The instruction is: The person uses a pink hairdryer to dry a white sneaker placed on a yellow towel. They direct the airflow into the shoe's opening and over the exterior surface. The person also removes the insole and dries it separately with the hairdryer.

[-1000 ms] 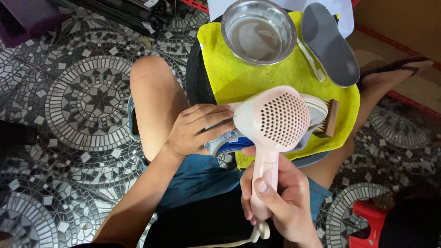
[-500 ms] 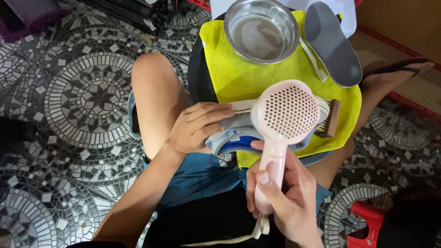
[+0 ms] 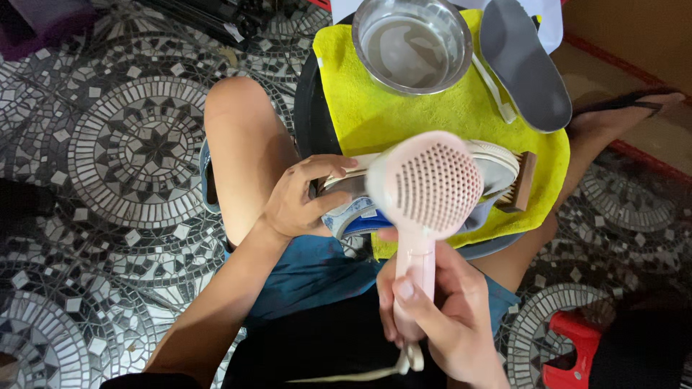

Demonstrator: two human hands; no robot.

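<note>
Item: pink hair dryer (image 3: 427, 191), our right hand (image 3: 432, 317) closed around its handle, rear grille facing up, nozzle apparently aimed down at the shoe. Item: white-and-blue shoe (image 3: 360, 209), at the near edge of the yellow towel (image 3: 404, 115), our left hand (image 3: 303, 198) curled over its heel end, seemingly steadying it. At the towel's far edge: steel bowl (image 3: 412, 43), grey insole (image 3: 522, 65); wooden brush (image 3: 522, 180) at its right edge.
</note>
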